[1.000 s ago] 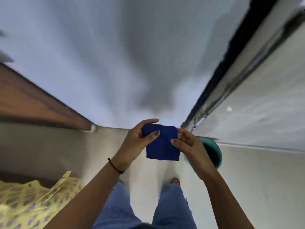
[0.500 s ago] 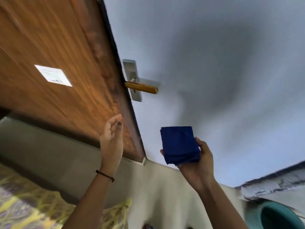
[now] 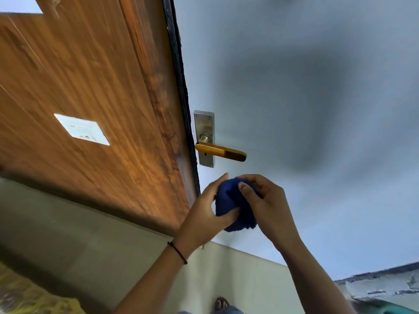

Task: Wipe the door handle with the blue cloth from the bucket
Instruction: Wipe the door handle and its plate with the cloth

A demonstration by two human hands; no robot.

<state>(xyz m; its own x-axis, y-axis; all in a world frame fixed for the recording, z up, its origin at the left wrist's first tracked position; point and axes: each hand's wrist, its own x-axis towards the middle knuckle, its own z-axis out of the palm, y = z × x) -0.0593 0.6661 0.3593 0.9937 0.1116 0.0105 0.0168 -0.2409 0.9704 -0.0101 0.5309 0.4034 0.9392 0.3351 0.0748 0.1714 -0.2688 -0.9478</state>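
The blue cloth (image 3: 233, 205) is bunched up between both my hands, just below the door handle. My left hand (image 3: 205, 213) grips its left side and my right hand (image 3: 265, 203) pinches its top and right side. The door handle (image 3: 221, 151) is an amber lever sticking out to the right from a silver plate (image 3: 204, 123) on the edge of a wooden door (image 3: 90, 87). The cloth sits a short way under the lever and is apart from it. A sliver of the teal bucket (image 3: 394, 310) shows at the bottom right corner.
The wooden door stands ajar on the left, with a white sticker (image 3: 81, 129) on its face. A grey-blue wall (image 3: 317, 87) fills the right. My foot (image 3: 221, 303) stands on the pale tiled floor (image 3: 238, 273). Yellow patterned fabric (image 3: 34, 300) lies at bottom left.
The view swung up from the floor to the door. My left hand, free half a second ago, has come back onto the cloth, and both hands have risen closer to the handle.
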